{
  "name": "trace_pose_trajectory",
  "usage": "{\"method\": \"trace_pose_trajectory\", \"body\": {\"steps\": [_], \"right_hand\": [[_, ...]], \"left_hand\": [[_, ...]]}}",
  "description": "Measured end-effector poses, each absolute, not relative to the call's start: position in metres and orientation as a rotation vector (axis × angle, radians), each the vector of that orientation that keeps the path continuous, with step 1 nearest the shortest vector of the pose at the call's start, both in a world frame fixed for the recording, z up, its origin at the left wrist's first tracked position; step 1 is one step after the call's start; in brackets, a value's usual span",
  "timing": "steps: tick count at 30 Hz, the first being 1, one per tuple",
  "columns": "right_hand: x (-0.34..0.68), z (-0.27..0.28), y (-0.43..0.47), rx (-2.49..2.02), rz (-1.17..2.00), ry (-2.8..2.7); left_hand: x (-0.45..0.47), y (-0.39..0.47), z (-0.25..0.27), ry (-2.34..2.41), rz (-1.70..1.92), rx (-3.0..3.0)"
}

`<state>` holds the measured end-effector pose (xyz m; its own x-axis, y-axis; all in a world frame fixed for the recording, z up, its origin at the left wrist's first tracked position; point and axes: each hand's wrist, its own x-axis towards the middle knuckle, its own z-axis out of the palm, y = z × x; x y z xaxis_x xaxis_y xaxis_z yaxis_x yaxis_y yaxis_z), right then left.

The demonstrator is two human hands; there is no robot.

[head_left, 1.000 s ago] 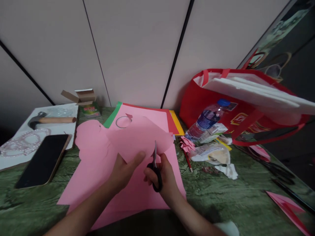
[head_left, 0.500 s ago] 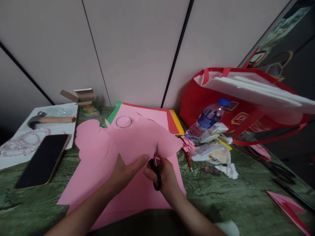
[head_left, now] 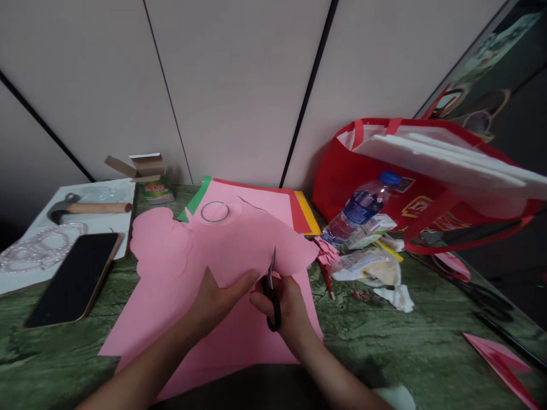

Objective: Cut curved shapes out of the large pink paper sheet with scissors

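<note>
My right hand (head_left: 287, 310) is closed around the black handles of a pair of scissors (head_left: 273, 304), whose blades point away from me over pink paper. A curved pink paper sheet (head_left: 243, 245) is pinched in my left hand (head_left: 220, 299), its thumb on top near the blades and its other fingers hidden beneath. Part of the sheet's far edge lifts. Larger pink sheets (head_left: 141, 319) lie flat under both hands. Left of the held sheet rest scalloped pink cut-outs (head_left: 158, 242), stacked. A thin dark ring (head_left: 215, 212) lies on the pink paper at the back.
Left are a phone (head_left: 77, 279), a claw hammer (head_left: 89, 208), bead strings (head_left: 38, 250) and an opened small box (head_left: 156, 185). On the right stand a water bottle (head_left: 359, 205) and a red bag (head_left: 342, 165); a red pencil (head_left: 327, 279) and scraps lie nearby. A wall rises behind.
Almost nothing differs. The scissors and both hands hold nearly the same place, with the view shifted very slightly.
</note>
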<state>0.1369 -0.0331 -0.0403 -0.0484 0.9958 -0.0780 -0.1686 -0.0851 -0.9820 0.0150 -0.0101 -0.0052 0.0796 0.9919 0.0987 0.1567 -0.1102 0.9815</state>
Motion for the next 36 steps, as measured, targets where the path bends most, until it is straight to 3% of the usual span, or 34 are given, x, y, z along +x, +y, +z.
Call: {"method": "trace_pose_trajectory", "body": {"steps": [36], "right_hand": [[0.1363,-0.0361,-0.0350,-1.227,1.364,-1.065]], "left_hand": [[0.0081,-0.0079,-0.0102,1.210,1.154,1.443]]}}
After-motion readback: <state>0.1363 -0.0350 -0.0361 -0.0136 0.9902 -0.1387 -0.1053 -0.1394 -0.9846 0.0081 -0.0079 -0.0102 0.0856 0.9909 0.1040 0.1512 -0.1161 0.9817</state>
